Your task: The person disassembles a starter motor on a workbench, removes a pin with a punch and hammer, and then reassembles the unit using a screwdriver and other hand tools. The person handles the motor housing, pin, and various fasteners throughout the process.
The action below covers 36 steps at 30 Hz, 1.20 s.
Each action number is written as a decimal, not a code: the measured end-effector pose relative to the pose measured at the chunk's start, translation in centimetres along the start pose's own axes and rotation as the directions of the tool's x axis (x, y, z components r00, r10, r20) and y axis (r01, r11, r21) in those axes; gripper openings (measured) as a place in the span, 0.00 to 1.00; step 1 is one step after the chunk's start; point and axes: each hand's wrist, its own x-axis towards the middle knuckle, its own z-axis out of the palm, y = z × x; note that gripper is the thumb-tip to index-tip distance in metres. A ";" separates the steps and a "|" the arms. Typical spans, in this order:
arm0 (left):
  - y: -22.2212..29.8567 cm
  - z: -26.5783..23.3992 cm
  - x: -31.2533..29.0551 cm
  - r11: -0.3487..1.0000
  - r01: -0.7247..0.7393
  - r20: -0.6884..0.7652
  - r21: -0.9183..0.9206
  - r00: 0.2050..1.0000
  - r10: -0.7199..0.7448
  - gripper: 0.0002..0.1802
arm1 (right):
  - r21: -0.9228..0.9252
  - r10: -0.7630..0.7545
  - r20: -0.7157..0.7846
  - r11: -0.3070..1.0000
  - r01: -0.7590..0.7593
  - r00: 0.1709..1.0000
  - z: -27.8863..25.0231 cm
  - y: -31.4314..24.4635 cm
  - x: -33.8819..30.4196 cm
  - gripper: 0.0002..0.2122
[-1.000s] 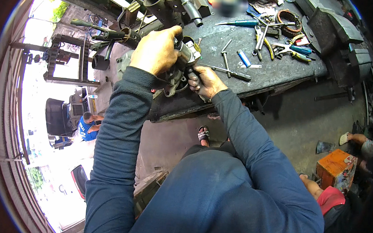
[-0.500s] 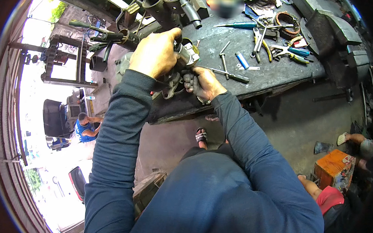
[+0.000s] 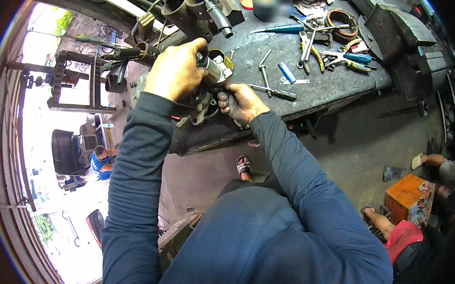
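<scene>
My left hand [image 3: 177, 70] is wrapped over a metal cylindrical part [image 3: 212, 72] above the bench. Just below it, my right hand [image 3: 242, 103] has its fingers curled in, darkened with grime; what they grip is hidden. Close by the hands sits a grey metal casting [image 3: 204, 112] with openings. A small yellow-sided container [image 3: 229, 63] with pale pieces in it shows behind the cylinder. The black-handled screwdriver [image 3: 282, 94] lies on the bench, its shaft pointing toward my right hand.
The dark workbench [image 3: 324, 93] carries a T-shaped wrench [image 3: 264, 71], a blue cylinder [image 3: 287, 72], pliers [image 3: 349, 60] and a copper coil ring [image 3: 341, 25]. A big vise [image 3: 405, 54] stands at right. An orange box [image 3: 409, 197] and other people are on the floor.
The whole view has shifted slightly. The cylinder has tilted a little under my left hand, and more of the yellow-sided container shows. My right hand stays curled close beside it.
</scene>
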 end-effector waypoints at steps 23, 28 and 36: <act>-0.6 0.6 -0.1 1.000 -0.018 -0.031 0.024 0.999 0.019 0.21 | -0.124 -0.051 -0.083 0.991 0.041 0.995 0.8 0.4 -0.2 0.10; 0.1 0.0 0.2 0.999 0.008 0.011 0.039 1.000 -0.009 0.28 | 0.006 -0.064 0.092 0.998 0.063 0.994 -0.8 0.9 0.5 0.12; -0.6 0.3 0.1 1.000 -0.017 0.001 0.017 1.000 0.017 0.27 | -0.046 -0.020 -0.040 0.999 0.018 0.999 0.4 -0.1 -0.3 0.11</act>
